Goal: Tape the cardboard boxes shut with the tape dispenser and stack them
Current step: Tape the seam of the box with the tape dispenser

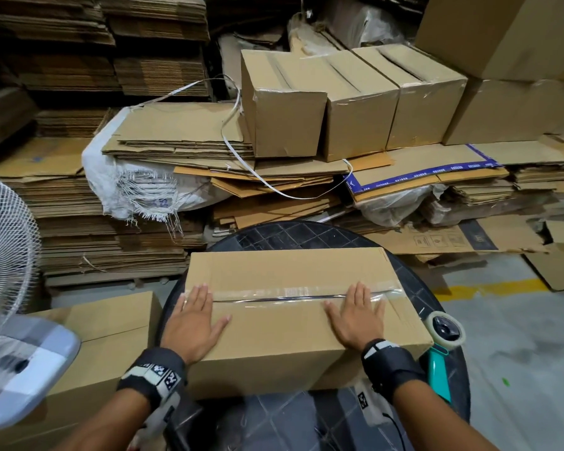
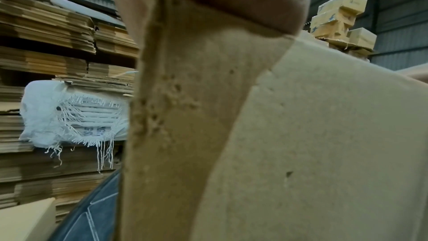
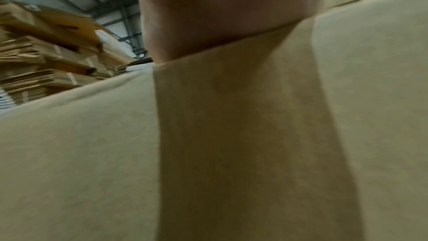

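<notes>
A: Pressing flat on the cardboard box [image 1: 293,307], left hand [image 1: 194,323] and right hand [image 1: 355,320], fingers straight and spread, clamped on nothing.

B: Location of the box?

A: Resting on the round black desk [image 1: 274,232], directly in front, tape dispenser [image 1: 443,333] just beside its right end, touching no hand.

B: Look of the box?

A: Plain brown, long and shallow, flaps down. Clear tape [image 1: 293,292] running along the centre seam, wrinkled and glossy toward the right, a dark gap showing between the flaps under it.

B: Likely trouble from here?

A: Probably poor adhesion where wrinkled; seam could lift under stacking weight unless smoothed. Also a risk of knocking the dispenser off the desk edge when lifting the box, given how close it lies. Left end of the tape hidden under the left fingertips [image 1: 197,289], so wrap over that edge impossible to judge.

B: Stacking spot?

A: Possibly beside the taped boxes [image 1: 352,102] lined up behind, on flattened cardboard.
</notes>
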`<state>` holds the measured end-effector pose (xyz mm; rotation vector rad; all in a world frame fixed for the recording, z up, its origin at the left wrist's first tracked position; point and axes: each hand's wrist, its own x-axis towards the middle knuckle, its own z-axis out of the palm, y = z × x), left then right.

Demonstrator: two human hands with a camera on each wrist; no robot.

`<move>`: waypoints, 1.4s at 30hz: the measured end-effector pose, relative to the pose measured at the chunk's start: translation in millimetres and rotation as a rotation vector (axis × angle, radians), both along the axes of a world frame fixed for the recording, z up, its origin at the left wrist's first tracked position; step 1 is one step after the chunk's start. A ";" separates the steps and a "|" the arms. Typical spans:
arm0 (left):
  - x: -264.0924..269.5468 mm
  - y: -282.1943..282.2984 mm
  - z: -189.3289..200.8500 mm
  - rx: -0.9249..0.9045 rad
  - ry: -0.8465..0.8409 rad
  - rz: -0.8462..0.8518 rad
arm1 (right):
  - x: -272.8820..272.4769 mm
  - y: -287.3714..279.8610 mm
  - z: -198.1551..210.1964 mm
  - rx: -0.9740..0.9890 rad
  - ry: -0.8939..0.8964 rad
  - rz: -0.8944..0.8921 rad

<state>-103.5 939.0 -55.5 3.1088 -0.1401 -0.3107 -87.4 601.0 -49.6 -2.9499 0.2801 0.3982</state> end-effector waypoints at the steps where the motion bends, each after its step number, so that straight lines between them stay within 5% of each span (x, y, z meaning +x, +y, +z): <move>1: 1.6 -1.8 0.9 0.009 0.011 -0.005 | -1.0 8.8 2.2 -0.003 0.007 0.011; 9: 4.8 6.8 -3.9 0.051 0.032 -0.076 | -5.0 122.3 -1.1 0.092 0.037 0.543; 13: 0.5 7.1 -3.1 0.022 -0.001 -0.091 | -7.9 112.9 -0.6 0.117 0.000 0.589; 18: -13.2 14.9 -5.4 -0.284 -0.090 -0.173 | -20.1 99.0 -4.5 0.129 -0.221 0.628; 22: -14.6 13.8 -1.6 -0.363 -0.109 -0.204 | -22.0 105.3 -0.7 0.050 -0.182 0.764; 33: -14.1 14.2 -8.5 -0.346 -0.294 -0.108 | -16.3 91.2 -2.2 0.028 -0.060 0.637; 42: -8.9 14.9 -12.1 -0.259 -0.204 -0.097 | -21.0 71.8 2.3 -0.017 -0.171 0.497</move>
